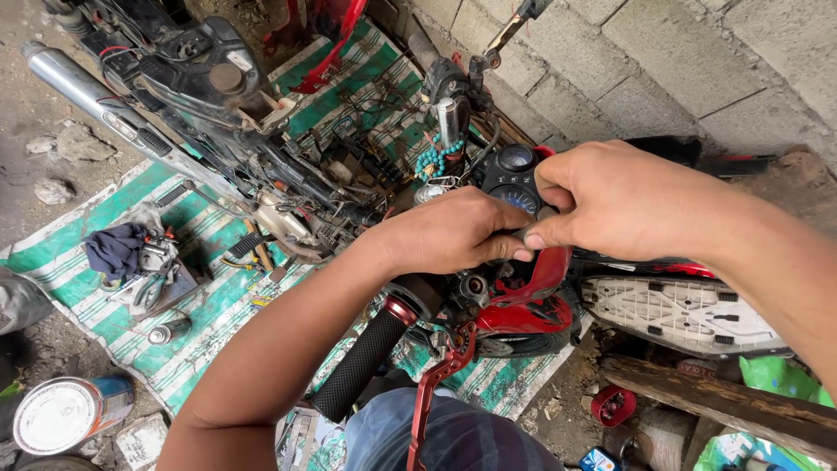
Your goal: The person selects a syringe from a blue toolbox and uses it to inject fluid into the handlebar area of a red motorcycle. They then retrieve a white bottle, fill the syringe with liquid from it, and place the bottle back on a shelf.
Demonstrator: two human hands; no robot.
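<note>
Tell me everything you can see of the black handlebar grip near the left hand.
The black handlebar grip is a ribbed, rubber-looking cylinder on the bar's end, slanting from lower left up toward the left hand. A red metal collar rings its upper end, where it meets a black housing. A red lever hangs just beside it. Neither hand touches it; the left forearm crosses just above. It looks intact and mounted.
</note>
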